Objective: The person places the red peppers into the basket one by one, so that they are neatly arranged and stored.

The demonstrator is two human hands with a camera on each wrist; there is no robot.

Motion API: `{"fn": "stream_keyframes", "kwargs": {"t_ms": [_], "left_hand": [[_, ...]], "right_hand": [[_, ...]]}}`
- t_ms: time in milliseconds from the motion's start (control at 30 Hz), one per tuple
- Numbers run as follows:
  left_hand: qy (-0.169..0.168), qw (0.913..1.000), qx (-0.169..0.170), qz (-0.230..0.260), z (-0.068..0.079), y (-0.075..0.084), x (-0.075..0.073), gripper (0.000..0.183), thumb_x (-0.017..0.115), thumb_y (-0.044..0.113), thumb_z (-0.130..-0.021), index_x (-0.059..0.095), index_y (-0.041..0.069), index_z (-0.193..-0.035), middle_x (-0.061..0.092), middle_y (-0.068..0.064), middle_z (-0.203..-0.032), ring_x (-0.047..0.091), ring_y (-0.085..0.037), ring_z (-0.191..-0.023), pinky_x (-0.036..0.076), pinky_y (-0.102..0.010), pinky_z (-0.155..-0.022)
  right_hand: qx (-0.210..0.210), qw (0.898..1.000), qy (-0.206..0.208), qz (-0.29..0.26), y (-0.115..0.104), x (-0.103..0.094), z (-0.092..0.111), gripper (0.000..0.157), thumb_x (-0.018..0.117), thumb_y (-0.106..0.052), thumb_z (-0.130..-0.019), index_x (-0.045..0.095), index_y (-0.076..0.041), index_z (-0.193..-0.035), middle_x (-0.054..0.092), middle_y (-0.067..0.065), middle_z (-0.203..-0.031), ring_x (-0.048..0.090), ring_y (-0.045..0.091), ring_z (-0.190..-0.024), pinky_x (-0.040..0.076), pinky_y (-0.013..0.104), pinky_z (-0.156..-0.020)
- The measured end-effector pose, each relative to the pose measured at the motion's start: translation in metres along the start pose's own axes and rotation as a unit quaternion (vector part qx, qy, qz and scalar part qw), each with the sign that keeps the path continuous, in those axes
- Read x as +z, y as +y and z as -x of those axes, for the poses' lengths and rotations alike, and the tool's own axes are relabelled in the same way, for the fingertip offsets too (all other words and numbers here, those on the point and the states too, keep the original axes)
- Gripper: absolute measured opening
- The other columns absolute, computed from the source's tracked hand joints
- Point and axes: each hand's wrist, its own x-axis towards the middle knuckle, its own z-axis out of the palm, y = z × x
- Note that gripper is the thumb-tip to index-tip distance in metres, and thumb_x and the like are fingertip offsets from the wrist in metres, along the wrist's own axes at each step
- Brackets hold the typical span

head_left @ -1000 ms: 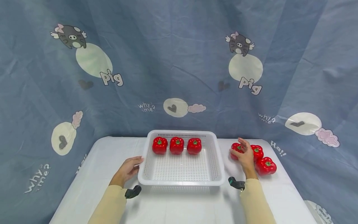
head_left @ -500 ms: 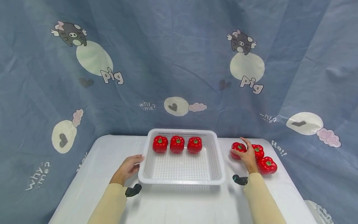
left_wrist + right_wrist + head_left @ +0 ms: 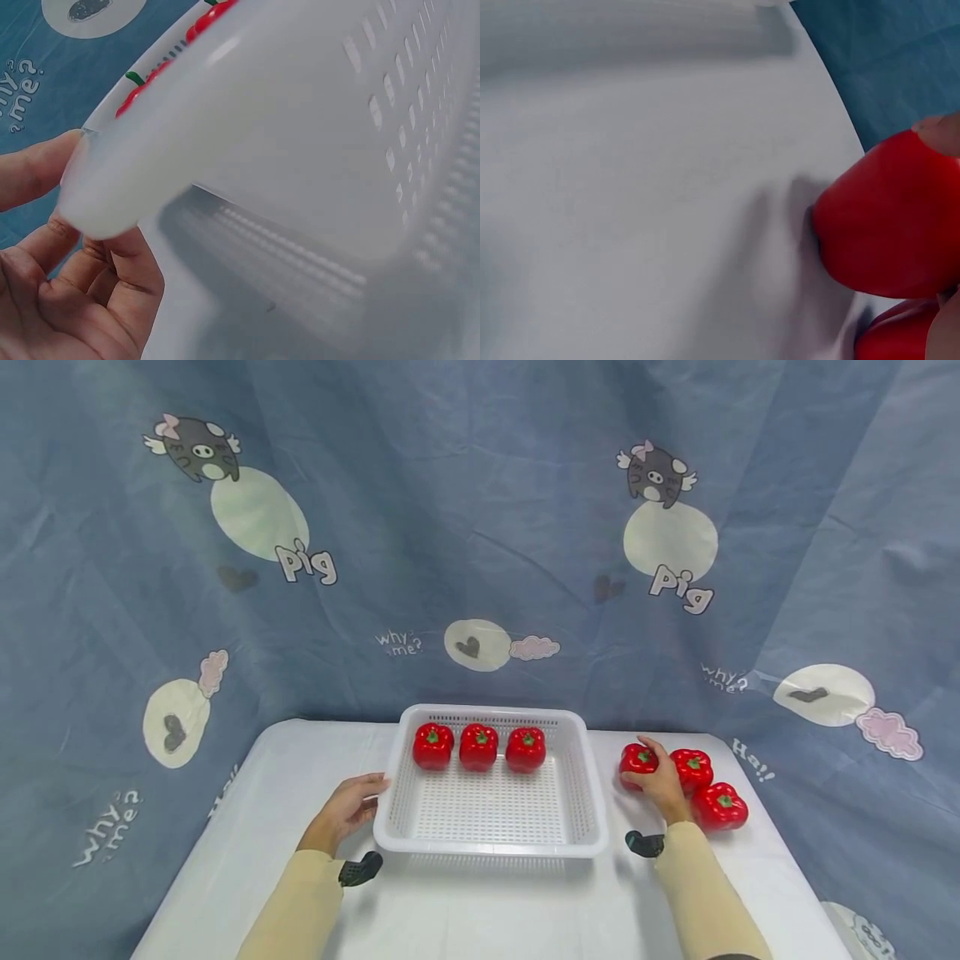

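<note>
My left hand [image 3: 345,810] pinches the left rim of a white perforated plastic basket [image 3: 491,847]; in the left wrist view its thumb [image 3: 37,174] lies at the rim with the other fingers curled beneath. Inside the basket, along the far side, three red bell peppers [image 3: 478,748] with green stems stand in a row. To the right of the basket my right hand [image 3: 665,789] grips another red bell pepper [image 3: 634,762] between thumb and fingers. Seen from the right wrist, this pepper [image 3: 892,217] has a fingertip on its upper side and the thumb below.
Two more red bell peppers, a farther one [image 3: 693,768] and a nearer one [image 3: 720,807], lie right of my right hand on the white table [image 3: 480,910]. A blue curtain [image 3: 480,560] printed with pigs hangs behind the table's far edge.
My right hand's thumb and fingers, spread around the pepper before, have come together onto it. The left hand stays at the basket rim. The head view has shifted slightly.
</note>
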Motion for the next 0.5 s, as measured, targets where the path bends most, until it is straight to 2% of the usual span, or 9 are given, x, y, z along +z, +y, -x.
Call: {"fn": "stream_keyframes", "kwargs": {"t_ms": [200, 500], "left_hand": [[0.003, 1.0000, 0.001, 0.001, 0.001, 0.001, 0.001, 0.048, 0.061, 0.015, -0.094, 0.047, -0.004, -0.136, 0.056, -0.017, -0.127, 0.060, -0.019, -0.097, 0.056, -0.029, -0.082], [0.006, 1.0000, 0.000, -0.002, 0.001, 0.000, 0.003, 0.048, 0.062, 0.017, -0.094, 0.048, -0.004, -0.135, 0.054, -0.019, -0.131, 0.060, -0.021, -0.099, 0.056, -0.028, -0.081]], "right_hand": [[0.004, 1.000, 0.001, 0.007, -0.001, 0.003, 0.004, 0.082, 0.071, -0.003, -0.083, 0.026, -0.014, -0.151, 0.024, 0.025, -0.151, 0.021, 0.048, -0.136, 0.035, 0.061, -0.104], [0.014, 1.000, -0.020, 0.009, 0.001, 0.004, 0.013, 0.086, 0.075, -0.010, -0.082, 0.025, -0.014, -0.151, 0.021, 0.023, -0.152, 0.020, 0.047, -0.137, 0.036, 0.061, -0.103]]}}
